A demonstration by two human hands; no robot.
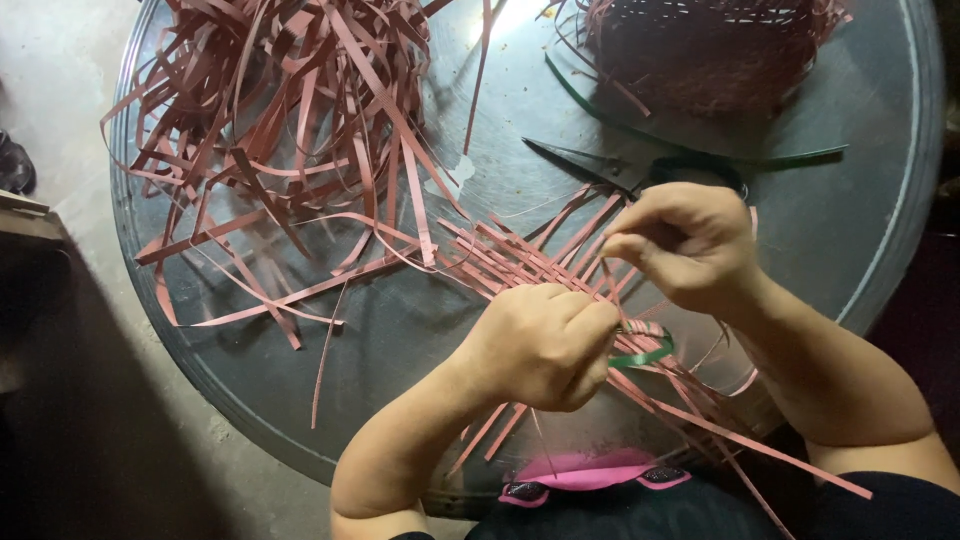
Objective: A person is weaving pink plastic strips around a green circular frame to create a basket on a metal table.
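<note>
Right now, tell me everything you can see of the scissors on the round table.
The scissors lie flat on the round metal table, just beyond the right hand. The blades look dark and pointed, nearly shut, with tips aimed left toward the loose pile of pink strips. The dark looped handles sit to the right, partly hidden behind that hand's knuckles. A long green strip runs beside the handles. Neither hand touches the scissors.
</note>
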